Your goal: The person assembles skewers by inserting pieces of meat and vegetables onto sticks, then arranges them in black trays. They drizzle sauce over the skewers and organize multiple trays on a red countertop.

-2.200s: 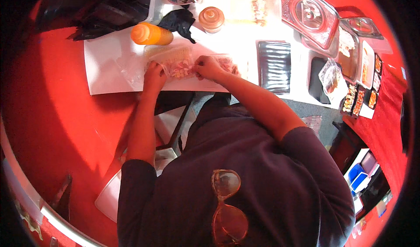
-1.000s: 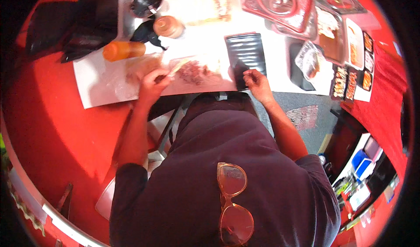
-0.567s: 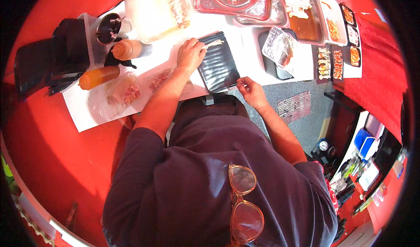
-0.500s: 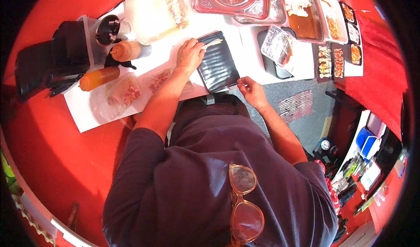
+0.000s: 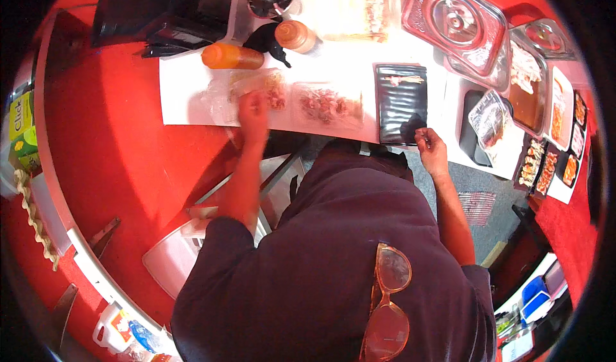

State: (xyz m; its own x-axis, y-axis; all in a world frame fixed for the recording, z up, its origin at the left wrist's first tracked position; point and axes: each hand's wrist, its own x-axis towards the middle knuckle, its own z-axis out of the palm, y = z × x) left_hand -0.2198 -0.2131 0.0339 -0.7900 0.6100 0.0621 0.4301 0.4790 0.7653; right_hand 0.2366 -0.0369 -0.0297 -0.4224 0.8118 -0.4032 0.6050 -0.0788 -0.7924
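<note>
Black tray (image 5: 401, 102) as landmark. Your right hand (image 5: 431, 145) pinches its near edge; keep it steady. Left hand (image 5: 255, 110), blurred, finger state unclear, on clear bag (image 5: 253, 92) well left of tray; lift gently.

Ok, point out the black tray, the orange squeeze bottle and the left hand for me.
black tray (image 5: 399, 105), head view, middle of its dark ribbed floor.
orange squeeze bottle (image 5: 232, 57), head view, middle of its body.
left hand (image 5: 254, 110), head view, back of the hand.
</note>
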